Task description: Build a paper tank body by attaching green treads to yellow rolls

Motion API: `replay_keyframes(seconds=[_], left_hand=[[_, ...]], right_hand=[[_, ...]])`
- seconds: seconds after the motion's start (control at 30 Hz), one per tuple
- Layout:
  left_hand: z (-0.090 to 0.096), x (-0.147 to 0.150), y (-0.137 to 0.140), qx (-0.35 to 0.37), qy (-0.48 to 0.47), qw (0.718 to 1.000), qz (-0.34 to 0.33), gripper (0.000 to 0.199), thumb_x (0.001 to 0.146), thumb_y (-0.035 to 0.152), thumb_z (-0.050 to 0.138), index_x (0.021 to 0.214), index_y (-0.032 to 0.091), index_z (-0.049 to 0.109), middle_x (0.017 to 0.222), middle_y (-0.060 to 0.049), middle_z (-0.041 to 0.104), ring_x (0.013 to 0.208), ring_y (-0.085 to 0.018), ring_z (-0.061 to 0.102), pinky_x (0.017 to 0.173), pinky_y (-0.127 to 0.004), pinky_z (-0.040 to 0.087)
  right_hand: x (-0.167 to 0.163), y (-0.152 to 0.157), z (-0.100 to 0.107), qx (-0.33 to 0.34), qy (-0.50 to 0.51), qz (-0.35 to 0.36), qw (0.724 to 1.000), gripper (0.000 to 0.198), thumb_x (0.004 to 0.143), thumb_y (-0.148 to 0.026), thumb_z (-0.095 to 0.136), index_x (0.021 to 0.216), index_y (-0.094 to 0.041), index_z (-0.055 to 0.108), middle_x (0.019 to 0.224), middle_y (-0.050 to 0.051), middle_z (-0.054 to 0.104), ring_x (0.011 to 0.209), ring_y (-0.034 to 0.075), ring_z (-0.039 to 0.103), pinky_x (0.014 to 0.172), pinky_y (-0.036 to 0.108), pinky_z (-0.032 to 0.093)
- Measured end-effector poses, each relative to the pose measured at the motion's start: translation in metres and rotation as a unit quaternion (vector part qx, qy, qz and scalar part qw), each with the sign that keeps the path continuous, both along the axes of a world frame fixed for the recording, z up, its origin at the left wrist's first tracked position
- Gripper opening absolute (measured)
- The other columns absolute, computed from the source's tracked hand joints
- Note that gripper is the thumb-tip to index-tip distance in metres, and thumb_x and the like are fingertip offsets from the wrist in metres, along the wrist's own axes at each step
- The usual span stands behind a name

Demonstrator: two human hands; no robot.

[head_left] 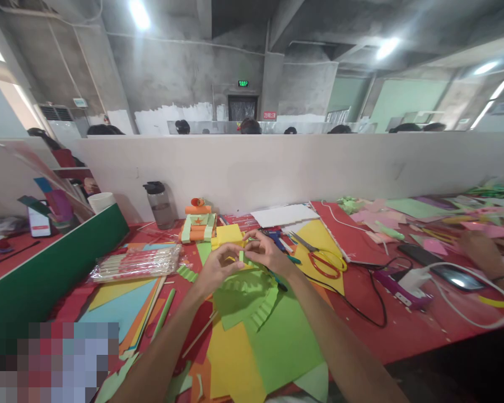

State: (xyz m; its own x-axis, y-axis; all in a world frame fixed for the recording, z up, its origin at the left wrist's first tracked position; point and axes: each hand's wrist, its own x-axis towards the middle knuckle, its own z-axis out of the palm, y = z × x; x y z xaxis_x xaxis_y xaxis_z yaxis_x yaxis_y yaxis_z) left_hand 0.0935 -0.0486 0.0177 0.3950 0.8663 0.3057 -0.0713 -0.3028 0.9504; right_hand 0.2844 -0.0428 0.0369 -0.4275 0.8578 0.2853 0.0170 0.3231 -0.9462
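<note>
My left hand [219,267] and my right hand [271,256] meet over the middle of the table. Both pinch a narrow light green paper strip [241,257] between thumbs and fingertips. Below them, a pleated green strip [265,309] curves over green sheets [288,347]; whether it joins the pinched part I cannot tell. Just behind the fingers stands a yellow paper box [228,234], partly hidden by them. To its left is an orange and pale green paper model [198,225] with a star. Another short pleated strip [187,273] lies left of my left hand.
Right of my hands lie scissors [319,256] on yellow paper, a black cable and a purple power strip [403,291]. At left are bagged sticks [136,263], coloured sheets [117,305], a bottle [157,206] and a green divider [59,263]. Another person's hand [481,254] shows at far right.
</note>
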Motion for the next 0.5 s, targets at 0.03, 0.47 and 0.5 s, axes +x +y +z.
replay_keyframes(seconds=[0.03,0.47,0.5], left_hand=[[-0.0001,-0.0002,0.0004,0.003,-0.005,1.0,0.001,0.033,0.073,0.034,0.074,0.098,0.017,0.061,0.087,-0.002,0.055,0.078,-0.013,0.054,0.068,-0.023,0.047],[-0.0067,0.0046,0.0027,-0.042,-0.018,0.999,-0.008,0.038,0.071,0.032,0.076,0.104,0.016,0.067,0.092,-0.006,0.065,0.082,-0.016,0.058,0.072,-0.027,0.048],[-0.0079,0.0046,0.0035,-0.047,-0.021,0.999,-0.004,0.037,0.071,0.033,0.076,0.103,0.016,0.067,0.093,-0.007,0.066,0.083,-0.017,0.059,0.074,-0.028,0.048]], right_hand=[[0.0001,-0.0002,0.0005,0.001,-0.002,-0.002,1.0,0.035,0.078,-0.034,0.067,0.106,-0.024,0.048,0.081,0.0,0.063,0.077,0.016,0.06,0.07,0.027,0.044],[-0.0007,-0.002,0.0041,0.004,-0.009,0.01,1.0,0.038,0.077,-0.033,0.068,0.108,-0.023,0.05,0.081,0.0,0.064,0.075,0.015,0.059,0.068,0.027,0.043],[-0.0007,-0.0018,0.004,0.004,-0.009,0.01,1.0,0.037,0.077,-0.033,0.068,0.108,-0.023,0.05,0.081,0.0,0.064,0.074,0.015,0.059,0.068,0.027,0.042]])
